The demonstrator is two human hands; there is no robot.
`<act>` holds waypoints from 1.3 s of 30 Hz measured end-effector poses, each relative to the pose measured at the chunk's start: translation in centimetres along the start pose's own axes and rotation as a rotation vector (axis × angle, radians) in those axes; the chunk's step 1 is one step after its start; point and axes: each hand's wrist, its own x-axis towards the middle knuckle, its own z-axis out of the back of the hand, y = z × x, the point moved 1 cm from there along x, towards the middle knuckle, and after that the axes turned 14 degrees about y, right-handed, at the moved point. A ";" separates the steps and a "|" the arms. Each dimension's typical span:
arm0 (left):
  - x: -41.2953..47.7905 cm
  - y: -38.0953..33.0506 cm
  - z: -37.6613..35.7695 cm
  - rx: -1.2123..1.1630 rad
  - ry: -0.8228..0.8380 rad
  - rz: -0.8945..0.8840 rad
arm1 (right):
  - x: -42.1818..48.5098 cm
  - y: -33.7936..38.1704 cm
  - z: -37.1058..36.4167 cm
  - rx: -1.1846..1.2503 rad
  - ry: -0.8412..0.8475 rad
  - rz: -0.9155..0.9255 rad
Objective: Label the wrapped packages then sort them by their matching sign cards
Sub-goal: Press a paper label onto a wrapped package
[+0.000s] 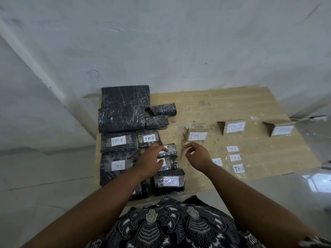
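Note:
Black wrapped packages lie in rows on the left of a wooden board (pixel 250 104). Some carry white labels: two TIM B packages (pixel 118 141) (pixel 149 139), a TIM A package (pixel 118 165) and a TIM C package (pixel 170 182). My left hand (pixel 152 161) presses down on two small packages (pixel 170 149) with its fingers on a white label. My right hand (pixel 197 155) hovers just right of them, fingers loosely curled and holding nothing. Three folded cardboard sign cards (pixel 197 136) (pixel 234 127) (pixel 282 130) stand in a row. Loose labels (pixel 236 158) lie to the right.
Unlabelled packages (pixel 123 108) are stacked at the far left corner of the board. A white wall rises behind the board. Pale floor tiles surround it. A white cable (pixel 317 118) lies at the far right.

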 end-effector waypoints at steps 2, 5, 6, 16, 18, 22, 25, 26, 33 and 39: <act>-0.1 -0.2 -0.2 -0.004 -0.002 0.008 | 0.2 -0.3 1.1 -0.032 0.003 0.012; 0.9 -1.0 -0.6 -0.016 -0.028 0.034 | 0.7 -1.4 3.4 -0.051 0.025 0.043; 1.4 -1.4 -0.8 -0.017 -0.047 0.056 | 1.0 -1.9 4.4 -0.060 0.034 0.051; 7.8 -8.2 -5.9 -0.107 -0.092 0.127 | 1.8 -9.7 12.8 -0.053 0.030 0.027; 8.8 -9.4 -7.4 -0.112 -0.089 0.140 | 1.5 -11.6 13.7 -0.094 0.052 0.022; 10.4 -11.3 -10.4 -0.134 -0.090 0.163 | 2.0 -15.2 15.8 -0.273 0.192 0.021; 10.6 -11.9 -12.3 -0.131 -0.086 0.190 | 2.8 -16.9 15.7 -0.427 0.273 0.040; 10.6 -12.0 -12.8 -0.126 -0.089 0.196 | 3.1 -17.1 15.4 -0.483 0.298 0.058; 8.8 -11.9 -14.7 -0.149 -0.120 0.268 | 4.5 -17.3 12.1 -0.749 0.374 0.170; 6.1 -11.6 -15.0 -0.207 -0.178 0.298 | 4.6 -17.0 10.5 -0.849 0.351 0.150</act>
